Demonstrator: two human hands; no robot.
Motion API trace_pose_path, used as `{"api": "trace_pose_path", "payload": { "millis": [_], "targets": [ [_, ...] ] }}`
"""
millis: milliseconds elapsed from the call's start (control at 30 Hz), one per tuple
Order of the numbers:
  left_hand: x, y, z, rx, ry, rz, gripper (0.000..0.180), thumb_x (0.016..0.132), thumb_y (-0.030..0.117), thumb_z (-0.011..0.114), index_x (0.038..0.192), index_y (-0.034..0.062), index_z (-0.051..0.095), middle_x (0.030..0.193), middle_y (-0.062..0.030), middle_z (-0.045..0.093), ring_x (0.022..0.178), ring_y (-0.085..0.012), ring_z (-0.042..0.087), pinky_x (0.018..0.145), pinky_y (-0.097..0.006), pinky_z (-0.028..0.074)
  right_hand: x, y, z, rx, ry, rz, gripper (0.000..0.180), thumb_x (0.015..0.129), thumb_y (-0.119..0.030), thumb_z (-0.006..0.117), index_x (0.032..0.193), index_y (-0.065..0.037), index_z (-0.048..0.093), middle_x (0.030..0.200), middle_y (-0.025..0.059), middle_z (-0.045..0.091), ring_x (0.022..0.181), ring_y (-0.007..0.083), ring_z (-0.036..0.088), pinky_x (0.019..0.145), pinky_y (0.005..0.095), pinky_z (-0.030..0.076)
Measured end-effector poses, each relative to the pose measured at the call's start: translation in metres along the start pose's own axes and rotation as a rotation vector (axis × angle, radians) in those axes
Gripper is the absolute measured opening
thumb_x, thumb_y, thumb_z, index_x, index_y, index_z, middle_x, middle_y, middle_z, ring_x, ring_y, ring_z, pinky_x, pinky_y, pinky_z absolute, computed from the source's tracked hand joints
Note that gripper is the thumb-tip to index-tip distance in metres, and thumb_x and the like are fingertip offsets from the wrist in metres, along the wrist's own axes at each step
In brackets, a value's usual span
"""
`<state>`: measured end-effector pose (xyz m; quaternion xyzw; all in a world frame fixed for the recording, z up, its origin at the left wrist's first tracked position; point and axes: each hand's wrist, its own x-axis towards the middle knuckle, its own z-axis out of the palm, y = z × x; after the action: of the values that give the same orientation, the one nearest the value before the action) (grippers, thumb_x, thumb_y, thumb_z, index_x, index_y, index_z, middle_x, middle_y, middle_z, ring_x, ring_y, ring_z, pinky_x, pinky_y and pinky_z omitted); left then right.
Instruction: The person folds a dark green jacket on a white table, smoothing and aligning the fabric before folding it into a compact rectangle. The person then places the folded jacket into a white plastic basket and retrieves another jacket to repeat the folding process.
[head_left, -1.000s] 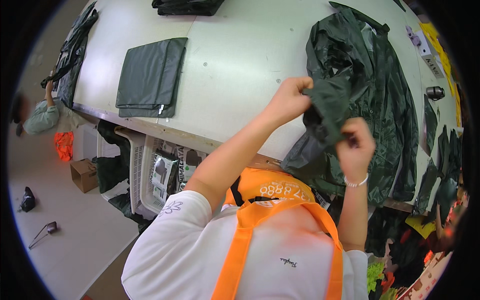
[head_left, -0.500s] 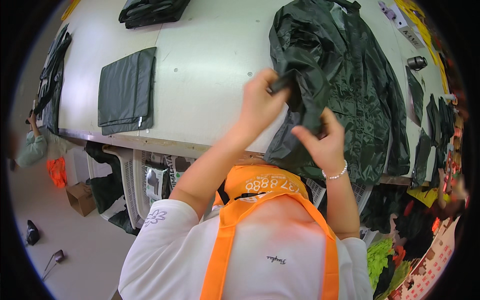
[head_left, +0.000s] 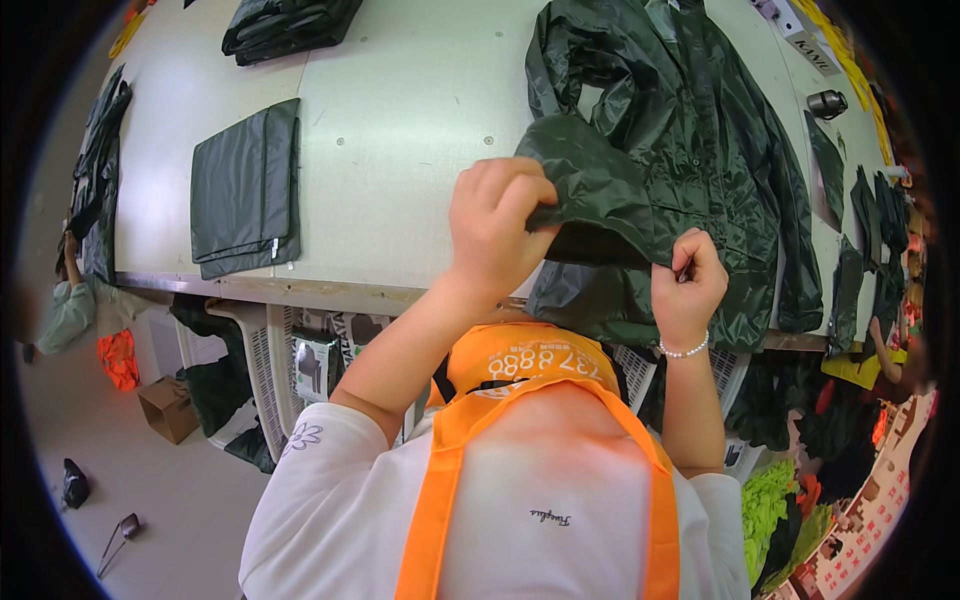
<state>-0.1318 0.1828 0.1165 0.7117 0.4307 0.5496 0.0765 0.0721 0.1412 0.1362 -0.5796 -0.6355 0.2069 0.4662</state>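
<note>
A dark green, shiny rain jacket (head_left: 700,170) lies spread on the table in front of me, its collar at the far side. One sleeve (head_left: 600,190) is bent toward me, and its wide cuff end gapes between my hands. My left hand (head_left: 500,215) pinches the left edge of the cuff. With its fingers closed, my right hand (head_left: 690,285) grips the right edge, a bead bracelet on that wrist. The jacket's lower part hangs at the table's front edge, below the sleeve.
On the pale table (head_left: 400,180) lie a folded dark green garment (head_left: 246,190) and a dark folded stack (head_left: 290,28). A white box (head_left: 806,40) and a black cylindrical object (head_left: 827,104) stand at the right. White baskets (head_left: 262,370) sit under the table edge. Other people work at both sides.
Both hands have moved apart, stretching the sleeve's cuff end wide. The sleeve was bunched between them before; my left hand is lower and further left, my right hand slightly further right.
</note>
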Motion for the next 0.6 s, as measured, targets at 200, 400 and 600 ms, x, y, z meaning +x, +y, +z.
{"api": "trace_pose_path", "payload": {
  "millis": [200,400,600],
  "targets": [
    [-0.001,0.005,-0.008,-0.060,-0.139,0.228,0.034,0.044,0.000,0.072,0.073,0.0087,0.054,0.077,-0.0035,0.060,0.067,-0.0226,0.054,0.059,-0.032,0.040,-0.008,0.000,-0.021,-0.200,-0.226,0.158,0.023,0.066,0.008,0.062,0.075,-0.005,0.045,0.065,-0.0013,0.044,0.057,0.0058,0.037,0.050,0.0203,0.033],
    [-0.004,0.008,-0.004,-0.148,-0.221,0.188,0.033,0.046,0.000,0.073,0.072,0.0089,0.054,0.075,-0.0032,0.060,0.063,-0.0216,0.054,0.055,-0.031,0.039,-0.013,-0.035,-0.029,0.286,-0.428,0.303,0.042,0.079,-0.011,0.068,0.111,-0.004,0.041,0.097,0.0025,0.051,0.079,0.0095,0.049,0.071,0.0216,0.042],
    [0.000,0.014,-0.003,-0.206,-0.220,0.161,0.032,0.046,-0.001,0.074,0.069,0.0087,0.053,0.073,-0.0026,0.060,0.062,-0.0211,0.054,0.055,-0.031,0.039,-0.014,-0.030,-0.019,0.260,-0.424,0.280,0.022,0.089,-0.010,0.057,0.105,0.000,0.047,0.094,0.0081,0.058,0.084,0.0120,0.055,0.078,0.0246,0.045]
  ]
}}
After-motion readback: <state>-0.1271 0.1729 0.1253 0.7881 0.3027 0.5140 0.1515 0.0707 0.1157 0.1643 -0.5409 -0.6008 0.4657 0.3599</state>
